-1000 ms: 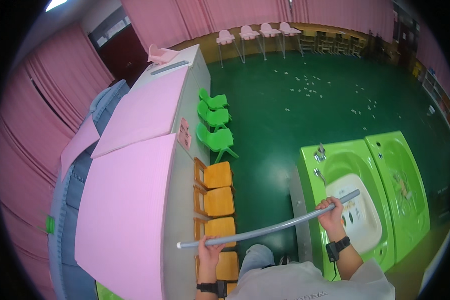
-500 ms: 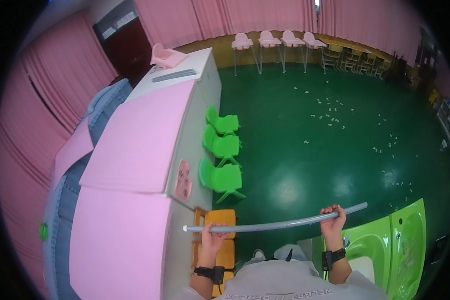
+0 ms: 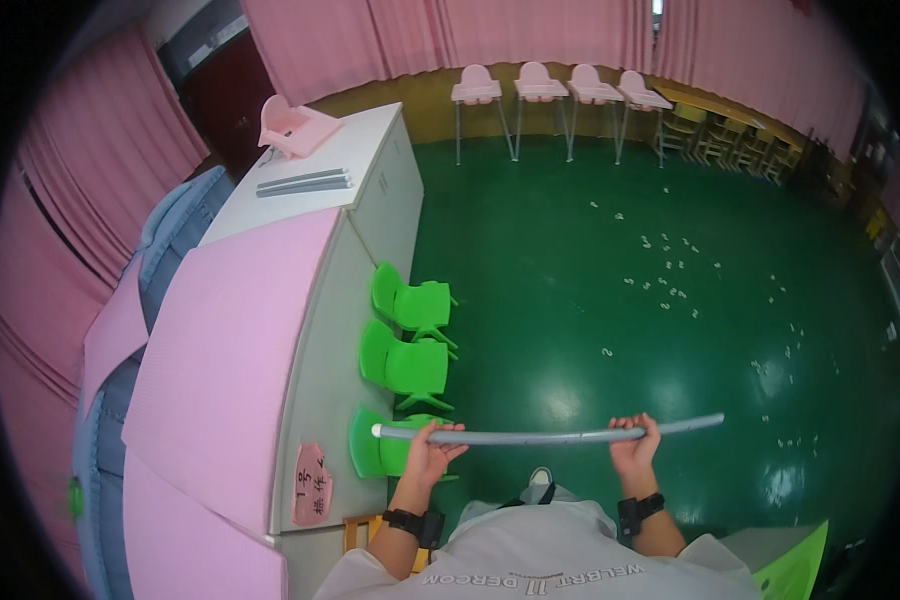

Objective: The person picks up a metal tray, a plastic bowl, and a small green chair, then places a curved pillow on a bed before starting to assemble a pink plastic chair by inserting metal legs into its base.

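Note:
A long grey tube with a white cap at its left end spans the space in front of my body, almost level. Near the capped end, my left hand supports it, fingers stretched along the underside. Toward the other end, my right hand has its fingers wrapped round the tube. Several similar grey tubes lie side by side on the white cabinet top, next to a pale pink high chair seat.
Small green chairs line the cabinet on my left, with pink mats over its top. Four-legged pink high chairs stand along the far wall. Small white pieces are scattered on the green floor. A bright green basin edge shows at lower right.
I have moved forward, so the green chairs and cabinet sit closer and the green basin has mostly left view. The tube stays in both hands, its right end a little lower.

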A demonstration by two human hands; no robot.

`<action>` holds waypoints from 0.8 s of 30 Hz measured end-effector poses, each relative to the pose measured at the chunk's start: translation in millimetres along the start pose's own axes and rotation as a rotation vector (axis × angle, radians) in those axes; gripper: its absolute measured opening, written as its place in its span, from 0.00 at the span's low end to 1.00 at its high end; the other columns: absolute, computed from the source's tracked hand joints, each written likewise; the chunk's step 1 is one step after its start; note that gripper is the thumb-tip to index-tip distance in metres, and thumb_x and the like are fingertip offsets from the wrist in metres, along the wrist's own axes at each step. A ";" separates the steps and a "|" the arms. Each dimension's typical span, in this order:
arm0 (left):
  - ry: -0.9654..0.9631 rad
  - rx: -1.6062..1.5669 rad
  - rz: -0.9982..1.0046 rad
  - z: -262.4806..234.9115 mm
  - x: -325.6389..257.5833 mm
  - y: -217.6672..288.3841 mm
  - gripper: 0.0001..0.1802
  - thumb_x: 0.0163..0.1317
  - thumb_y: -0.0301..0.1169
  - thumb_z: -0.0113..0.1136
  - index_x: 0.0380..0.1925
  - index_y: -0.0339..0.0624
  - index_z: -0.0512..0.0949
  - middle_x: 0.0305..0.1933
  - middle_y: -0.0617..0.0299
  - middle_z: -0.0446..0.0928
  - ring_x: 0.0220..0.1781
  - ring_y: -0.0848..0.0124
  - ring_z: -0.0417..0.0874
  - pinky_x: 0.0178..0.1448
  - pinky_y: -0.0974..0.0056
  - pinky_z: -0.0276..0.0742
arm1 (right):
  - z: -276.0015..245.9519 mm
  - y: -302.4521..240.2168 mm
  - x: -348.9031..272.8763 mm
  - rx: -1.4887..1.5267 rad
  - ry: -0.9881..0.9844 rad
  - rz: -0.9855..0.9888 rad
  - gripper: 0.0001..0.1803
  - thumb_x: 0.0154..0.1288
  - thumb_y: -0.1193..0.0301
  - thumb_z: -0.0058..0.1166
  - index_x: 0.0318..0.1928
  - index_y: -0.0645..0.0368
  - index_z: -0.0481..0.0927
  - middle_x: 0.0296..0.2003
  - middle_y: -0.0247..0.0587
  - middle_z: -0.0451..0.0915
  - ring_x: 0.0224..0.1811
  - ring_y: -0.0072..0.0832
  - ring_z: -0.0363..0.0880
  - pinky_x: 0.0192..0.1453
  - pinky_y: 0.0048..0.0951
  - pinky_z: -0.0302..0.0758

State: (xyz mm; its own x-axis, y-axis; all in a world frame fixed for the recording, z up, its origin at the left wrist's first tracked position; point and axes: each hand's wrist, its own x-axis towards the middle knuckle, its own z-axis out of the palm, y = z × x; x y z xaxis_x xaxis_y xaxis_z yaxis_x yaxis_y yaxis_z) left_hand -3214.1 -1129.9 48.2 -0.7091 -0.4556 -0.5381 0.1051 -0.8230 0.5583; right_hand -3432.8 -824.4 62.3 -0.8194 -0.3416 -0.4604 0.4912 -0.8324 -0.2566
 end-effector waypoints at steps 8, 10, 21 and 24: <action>0.045 -0.414 0.229 54.8 174.7 96.9 0.34 0.63 0.58 0.44 0.44 0.32 0.70 0.51 0.40 0.74 0.48 0.47 0.79 0.51 0.48 0.78 | 202.5 56.5 232.8 -0.184 -0.237 0.212 0.08 0.60 0.68 0.49 0.28 0.57 0.69 0.27 0.41 0.70 0.37 0.37 0.70 0.60 0.44 0.67; 0.055 -0.453 0.259 54.4 230.8 112.1 0.33 0.65 0.56 0.41 0.46 0.31 0.68 0.52 0.39 0.73 0.48 0.43 0.78 0.51 0.46 0.79 | 218.8 80.4 302.6 -0.242 -0.277 0.224 0.08 0.60 0.68 0.49 0.28 0.58 0.70 0.27 0.41 0.70 0.37 0.37 0.70 0.60 0.44 0.67; -0.094 -0.238 0.017 175.1 546.9 301.4 0.36 0.67 0.57 0.37 0.53 0.30 0.64 0.58 0.38 0.69 0.55 0.46 0.75 0.58 0.44 0.72 | 379.4 155.3 557.7 -0.152 -0.202 0.075 0.09 0.61 0.65 0.51 0.29 0.57 0.73 0.30 0.39 0.73 0.43 0.36 0.71 0.59 0.42 0.66; -0.217 -0.158 -0.096 221.2 641.3 344.7 0.37 0.67 0.58 0.36 0.54 0.30 0.65 0.58 0.41 0.70 0.56 0.47 0.75 0.57 0.45 0.72 | 428.2 183.4 631.3 -0.082 -0.082 0.068 0.10 0.62 0.66 0.48 0.26 0.56 0.70 0.28 0.39 0.71 0.39 0.37 0.72 0.59 0.44 0.67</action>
State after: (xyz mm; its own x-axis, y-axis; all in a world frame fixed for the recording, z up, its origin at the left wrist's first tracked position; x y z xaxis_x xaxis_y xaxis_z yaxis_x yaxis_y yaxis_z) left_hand -3786.9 -1630.7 35.3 -0.8517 -0.3042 -0.4266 0.1259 -0.9092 0.3969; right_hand -3986.6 -1379.6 88.5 -0.8030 -0.4334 -0.4090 0.5664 -0.7685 -0.2976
